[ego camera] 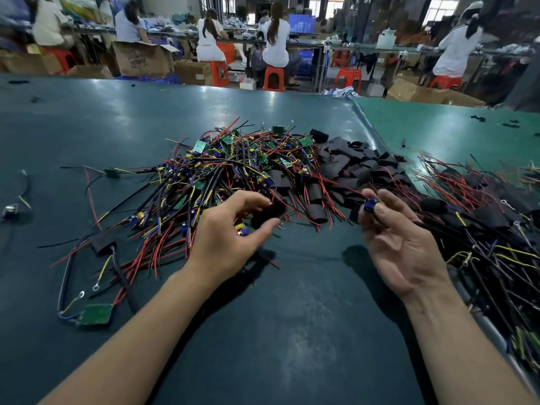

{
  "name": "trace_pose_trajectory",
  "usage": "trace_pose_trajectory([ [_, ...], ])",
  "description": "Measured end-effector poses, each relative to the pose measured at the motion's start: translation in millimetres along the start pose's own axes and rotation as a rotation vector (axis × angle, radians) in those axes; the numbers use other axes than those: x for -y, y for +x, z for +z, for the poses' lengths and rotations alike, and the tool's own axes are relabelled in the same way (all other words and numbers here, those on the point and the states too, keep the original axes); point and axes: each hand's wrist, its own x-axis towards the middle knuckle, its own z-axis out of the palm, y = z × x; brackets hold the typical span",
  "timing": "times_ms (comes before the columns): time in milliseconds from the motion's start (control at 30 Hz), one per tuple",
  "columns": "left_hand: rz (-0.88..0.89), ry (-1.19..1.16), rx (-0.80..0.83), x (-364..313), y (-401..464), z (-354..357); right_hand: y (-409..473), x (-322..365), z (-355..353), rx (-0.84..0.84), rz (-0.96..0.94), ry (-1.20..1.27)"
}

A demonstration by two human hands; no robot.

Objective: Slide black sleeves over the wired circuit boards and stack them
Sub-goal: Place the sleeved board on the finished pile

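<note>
A tangled heap of wired green circuit boards point(222, 168) lies in the middle of the dark green table point(292, 331). To its right sits a pile of loose black sleeves point(356, 168). My left hand point(230, 238) pinches a black sleeve point(267, 213) between thumb and fingers at the heap's near edge. My right hand point(400, 238), palm up, pinches a small wired board with a blue part point(369, 205) at its fingertips. A stack of sleeved boards with trailing wires point(491, 229) spreads along the right edge.
A single bare green board point(95, 314) with its wires lies at the near left, next to a sleeved one point(102, 244). A small part point(10, 211) sits at the far left. Behind the table, several people sit on red stools among cardboard boxes.
</note>
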Motion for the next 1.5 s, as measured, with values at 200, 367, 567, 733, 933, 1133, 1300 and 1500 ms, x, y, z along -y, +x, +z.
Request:
trace_pose_trajectory([
  [200, -0.004, 0.031, -0.028, 9, 0, -6, -1, -2, 4, 0.017, 0.04, -0.06],
  [367, 0.057, 0.01, -0.027, 8, 1, -3, 0, -2, 3, -0.032, 0.017, -0.075],
  [567, 0.092, 0.025, -0.049, 5, 4, -5, 2, -3, -2, -0.089, -0.008, -0.123],
  [733, 0.088, 0.063, -0.029, 5, 4, -5, 1, 0, -2, -0.083, -0.014, -0.12],
  [933, 0.076, 0.094, -0.051, 4, 5, -4, -3, 2, 1, -0.04, -0.038, -0.136],
  [1133, 0.039, 0.097, -0.079, 5, 6, -7, -3, 3, 2, 0.009, -0.036, -0.129],
  [1300, 0.036, 0.104, -0.066, 6, 6, -5, -3, 2, 1, 0.029, -0.037, -0.116],
  [1500, -0.016, 0.101, -0.102, 6, 7, -4, -2, 2, 1, 0.046, -0.035, -0.093],
])
